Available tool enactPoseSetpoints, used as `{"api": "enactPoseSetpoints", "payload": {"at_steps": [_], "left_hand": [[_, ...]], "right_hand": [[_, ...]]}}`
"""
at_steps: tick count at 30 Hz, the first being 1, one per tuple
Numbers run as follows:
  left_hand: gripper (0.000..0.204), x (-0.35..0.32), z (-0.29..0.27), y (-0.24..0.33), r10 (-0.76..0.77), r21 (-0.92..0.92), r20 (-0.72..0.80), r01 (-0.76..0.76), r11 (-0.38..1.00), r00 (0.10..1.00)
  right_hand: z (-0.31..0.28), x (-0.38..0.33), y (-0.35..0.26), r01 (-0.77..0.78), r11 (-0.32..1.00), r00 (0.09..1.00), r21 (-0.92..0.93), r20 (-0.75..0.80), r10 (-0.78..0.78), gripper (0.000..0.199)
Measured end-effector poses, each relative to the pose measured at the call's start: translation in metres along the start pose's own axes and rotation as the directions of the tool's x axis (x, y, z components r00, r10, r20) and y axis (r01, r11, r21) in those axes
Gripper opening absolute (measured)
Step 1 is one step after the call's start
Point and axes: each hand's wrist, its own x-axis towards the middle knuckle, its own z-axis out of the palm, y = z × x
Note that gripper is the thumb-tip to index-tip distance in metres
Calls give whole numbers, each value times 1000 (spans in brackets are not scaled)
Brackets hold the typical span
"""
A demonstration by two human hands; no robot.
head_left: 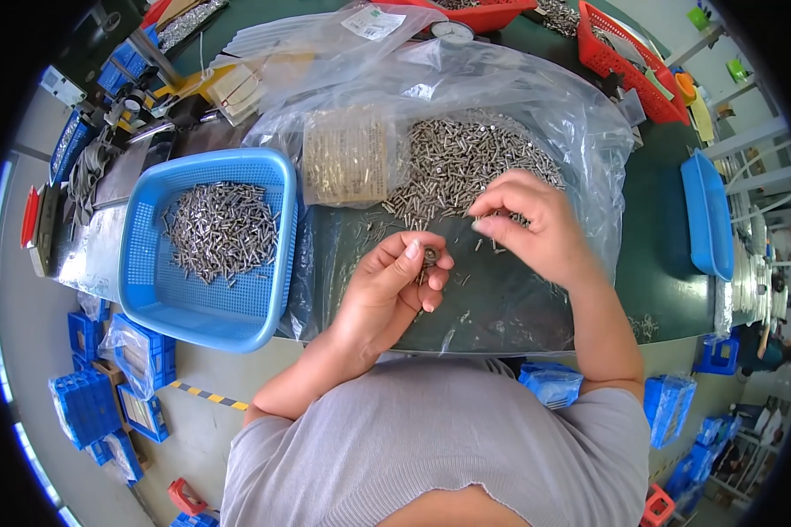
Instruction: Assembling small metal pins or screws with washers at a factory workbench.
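Note:
My left hand is closed around a small round metal piece, which shows dark between thumb and fingers; its exact kind is too small to tell. To its right, my right hand is bent over the near edge of a heap of small metal pins. Its thumb and forefinger come close together in a pinch, and whatever may be between them is too small to make out. The heap lies on a clear plastic sheet, with a few loose pins scattered toward me.
A blue basket with more metal pins stands at left. Beside the heap lies a plastic-wrapped packet. Red baskets and a round dial line the far side of the green table. Another blue basket is at right.

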Motion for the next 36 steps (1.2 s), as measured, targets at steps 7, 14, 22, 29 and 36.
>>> {"api": "enactPoseSetpoints", "payload": {"at_steps": [7, 14, 22, 29, 36], "left_hand": [[26, 0, 0, 2, -10, -20, 25, 11, 1000, 1000], [20, -1, 2, 3, -19, -7, 22, 19, 1000, 1000], [19, -1, 3, 3, -24, 1, 26, 24, 1000, 999], [19, -1, 4, 3, -52, 19, 18, 52, 998, 998], [17, -1, 6, 3, -62, 22, -6, 62, 998, 998]], "right_hand": [[-4, -4, 14, 137, 943, 977, -304, 201, -77, 13], [3, -1, 12, 159, 932, 975, -326, 202, -96, 13], [2, -2, -4, -108, 976, 977, 192, 201, 69, 8], [19, -4, -15, 204, 979, 978, 29, 39, -205, 10], [22, -4, -24, 324, 933, 945, -156, 11, -327, 13]]}}
